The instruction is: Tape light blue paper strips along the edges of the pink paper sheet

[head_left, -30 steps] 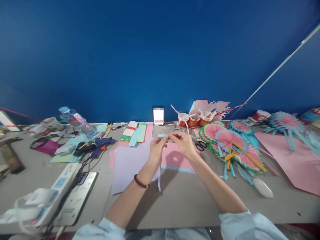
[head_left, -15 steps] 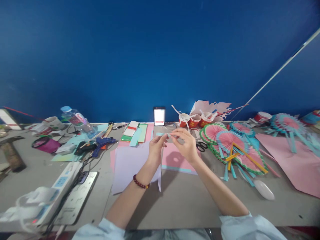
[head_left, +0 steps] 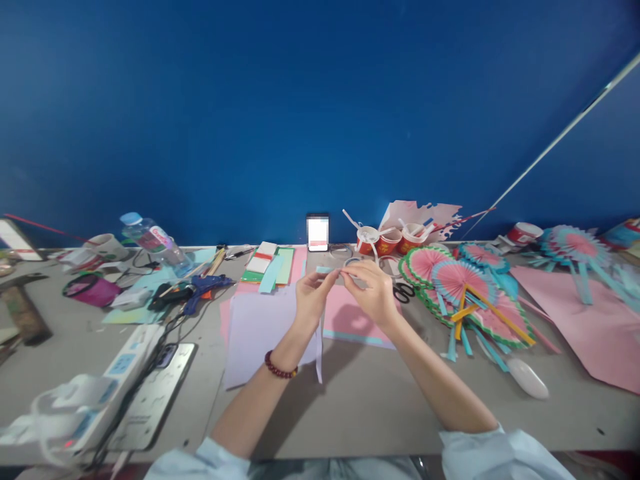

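Observation:
My left hand (head_left: 313,298) and my right hand (head_left: 371,292) meet at the fingertips above the middle of the grey table. Both are closed in a pinch, with something between the fingertips too small to make out. Below and left of them lies a lilac sheet (head_left: 260,327) with a narrow strip at its right edge. Pink paper (head_left: 350,317) with a light blue edge lies beneath my right hand. A dark red bead bracelet (head_left: 280,367) circles my left wrist.
Black-handled scissors (head_left: 403,292) and paper fans (head_left: 457,283) lie to the right. Behind are red cups (head_left: 387,243) and an upright phone (head_left: 319,233). A blue glue gun (head_left: 205,288), bottle (head_left: 157,241), power strip (head_left: 117,380) and another phone (head_left: 155,400) are on the left.
My fingertips have come closer together and now touch. The small pale item that showed between them is now mostly hidden.

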`<action>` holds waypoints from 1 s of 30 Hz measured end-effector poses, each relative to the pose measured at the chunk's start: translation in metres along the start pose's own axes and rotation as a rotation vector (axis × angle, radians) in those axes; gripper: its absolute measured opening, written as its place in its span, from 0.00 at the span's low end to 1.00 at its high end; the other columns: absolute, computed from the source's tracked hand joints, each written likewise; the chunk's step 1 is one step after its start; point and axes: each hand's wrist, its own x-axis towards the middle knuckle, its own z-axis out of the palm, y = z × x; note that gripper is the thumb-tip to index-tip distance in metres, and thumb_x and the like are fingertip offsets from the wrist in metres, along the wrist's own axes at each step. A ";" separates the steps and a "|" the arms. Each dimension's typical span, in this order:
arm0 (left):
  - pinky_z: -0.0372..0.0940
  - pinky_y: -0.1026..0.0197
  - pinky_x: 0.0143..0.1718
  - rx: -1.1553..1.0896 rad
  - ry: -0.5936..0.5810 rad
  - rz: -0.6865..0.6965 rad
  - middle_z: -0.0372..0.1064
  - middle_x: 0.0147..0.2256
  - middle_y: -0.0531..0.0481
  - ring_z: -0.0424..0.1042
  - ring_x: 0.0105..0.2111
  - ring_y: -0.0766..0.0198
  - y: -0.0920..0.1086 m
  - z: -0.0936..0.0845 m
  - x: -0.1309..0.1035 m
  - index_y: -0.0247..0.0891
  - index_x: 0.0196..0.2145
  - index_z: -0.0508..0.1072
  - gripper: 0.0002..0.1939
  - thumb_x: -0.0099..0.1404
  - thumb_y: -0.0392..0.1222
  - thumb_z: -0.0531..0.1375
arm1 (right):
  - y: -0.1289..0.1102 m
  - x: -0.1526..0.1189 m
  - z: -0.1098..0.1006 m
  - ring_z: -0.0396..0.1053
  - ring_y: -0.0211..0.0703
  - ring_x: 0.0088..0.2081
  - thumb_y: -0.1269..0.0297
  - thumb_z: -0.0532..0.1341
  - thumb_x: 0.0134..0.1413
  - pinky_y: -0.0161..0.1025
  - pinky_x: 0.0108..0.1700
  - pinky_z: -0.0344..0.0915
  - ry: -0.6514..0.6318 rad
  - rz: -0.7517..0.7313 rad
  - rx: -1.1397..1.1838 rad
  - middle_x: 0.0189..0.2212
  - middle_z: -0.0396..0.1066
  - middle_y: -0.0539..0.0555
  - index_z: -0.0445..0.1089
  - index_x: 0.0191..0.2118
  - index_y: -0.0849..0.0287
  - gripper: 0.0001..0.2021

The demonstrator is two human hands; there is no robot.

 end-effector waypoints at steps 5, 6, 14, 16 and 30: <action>0.61 0.64 0.29 0.004 -0.049 0.026 0.74 0.25 0.50 0.69 0.28 0.65 -0.001 -0.001 0.000 0.37 0.24 0.78 0.10 0.48 0.45 0.68 | -0.001 0.000 -0.002 0.70 0.43 0.35 0.70 0.57 0.55 0.41 0.40 0.67 -0.017 0.075 0.035 0.31 0.74 0.54 0.73 0.32 0.56 0.07; 0.60 0.65 0.29 0.006 -0.051 0.015 0.74 0.24 0.50 0.69 0.27 0.66 -0.001 -0.001 0.000 0.36 0.23 0.77 0.10 0.48 0.46 0.68 | -0.001 0.001 -0.002 0.69 0.42 0.34 0.70 0.57 0.55 0.40 0.40 0.67 -0.024 0.108 0.049 0.31 0.74 0.53 0.72 0.32 0.57 0.07; 0.57 0.65 0.27 -0.086 -0.082 -0.084 0.70 0.23 0.52 0.62 0.22 0.71 -0.005 -0.002 0.003 0.36 0.22 0.75 0.12 0.49 0.47 0.67 | 0.011 0.002 -0.001 0.68 0.39 0.29 0.64 0.59 0.51 0.35 0.33 0.65 0.013 0.493 0.288 0.28 0.73 0.52 0.71 0.30 0.60 0.06; 0.57 0.65 0.27 -0.127 -0.091 -0.102 0.71 0.24 0.51 0.61 0.22 0.72 -0.006 -0.004 0.005 0.36 0.22 0.75 0.12 0.50 0.48 0.67 | 0.021 0.004 -0.002 0.68 0.39 0.27 0.61 0.59 0.50 0.35 0.31 0.65 0.049 0.552 0.325 0.25 0.72 0.52 0.71 0.30 0.60 0.08; 0.58 0.64 0.27 -0.002 -0.080 -0.105 0.70 0.26 0.50 0.64 0.24 0.70 0.003 -0.011 0.011 0.35 0.23 0.73 0.16 0.48 0.52 0.67 | 0.127 0.080 0.007 0.72 0.51 0.38 0.67 0.54 0.54 0.41 0.40 0.62 -0.268 0.559 -0.712 0.34 0.76 0.61 0.76 0.37 0.60 0.13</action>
